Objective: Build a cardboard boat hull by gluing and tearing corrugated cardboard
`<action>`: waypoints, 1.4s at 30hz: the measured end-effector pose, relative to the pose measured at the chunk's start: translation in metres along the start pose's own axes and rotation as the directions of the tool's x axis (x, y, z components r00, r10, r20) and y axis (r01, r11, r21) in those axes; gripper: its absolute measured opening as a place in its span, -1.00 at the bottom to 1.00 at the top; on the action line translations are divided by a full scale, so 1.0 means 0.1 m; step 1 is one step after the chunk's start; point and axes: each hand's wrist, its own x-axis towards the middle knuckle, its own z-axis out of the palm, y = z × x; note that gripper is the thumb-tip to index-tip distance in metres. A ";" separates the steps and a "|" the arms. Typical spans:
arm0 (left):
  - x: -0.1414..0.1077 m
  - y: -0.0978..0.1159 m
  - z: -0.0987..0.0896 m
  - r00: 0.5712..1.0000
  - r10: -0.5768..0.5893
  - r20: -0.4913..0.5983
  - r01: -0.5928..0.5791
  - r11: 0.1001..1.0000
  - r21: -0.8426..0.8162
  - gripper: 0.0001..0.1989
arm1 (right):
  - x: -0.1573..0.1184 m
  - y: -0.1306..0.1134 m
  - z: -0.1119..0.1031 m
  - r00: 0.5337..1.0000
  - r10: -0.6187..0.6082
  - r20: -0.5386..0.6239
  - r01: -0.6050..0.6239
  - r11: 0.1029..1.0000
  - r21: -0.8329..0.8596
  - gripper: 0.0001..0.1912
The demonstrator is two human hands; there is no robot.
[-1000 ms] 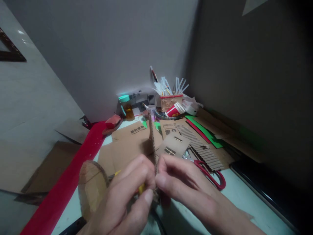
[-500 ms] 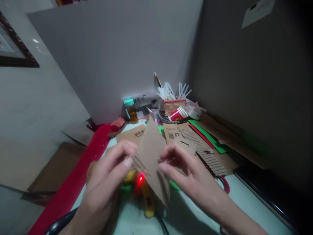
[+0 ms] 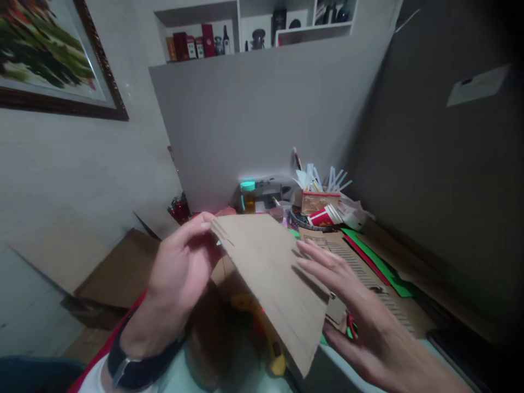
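From where I stand, the person's left hand [image 3: 178, 273] pinches the upper left corner of a piece of cardboard [image 3: 272, 273], thumb and fingertips closed on it while the palm stays half cupped. The right hand [image 3: 360, 311] is loosely open at the opposite side: its fingers stretch out to the cardboard's right edge, and the thumb stands apart, lower down, near that same edge. I can't tell whether the right fingers bear any weight. The cardboard is held up, tilted, above the tabletop [image 3: 245, 368], its broad plain face upward and its lower corner pointing toward the person.

Partly hidden beneath it is a yellow tool [image 3: 276, 352] with a small red glow. A red scissor handle [image 3: 352, 326] peeks out by the right thumb. On the right, a green sheet [image 3: 380, 265] and a red sheet [image 3: 366, 259] lie among flat cardboard. Toward the back stand a bottle with a turquoise lid [image 3: 248, 199] and a box of pale strips [image 3: 320, 202], with red and white paper cups [image 3: 325, 215] lying tipped in front of the box.
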 end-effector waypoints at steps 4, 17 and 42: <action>0.04 -0.01 -0.01 1.000 -0.031 0.000 0.031 0.995 -0.090 -0.74 | 0.10 -0.03 0.06 0.977 -0.169 -0.129 0.152 0.980 -0.131 -0.38; -0.45 -0.04 0.17 0.928 0.039 0.370 0.001 0.994 -0.107 -0.81 | 0.41 -0.25 -0.10 0.917 -0.352 -0.189 0.246 0.870 -0.428 -0.28; -0.39 -0.08 0.09 0.958 0.060 0.280 -0.159 0.924 0.348 -0.75 | 0.48 -0.17 -0.04 0.895 -0.421 0.148 0.444 0.811 -0.382 -0.18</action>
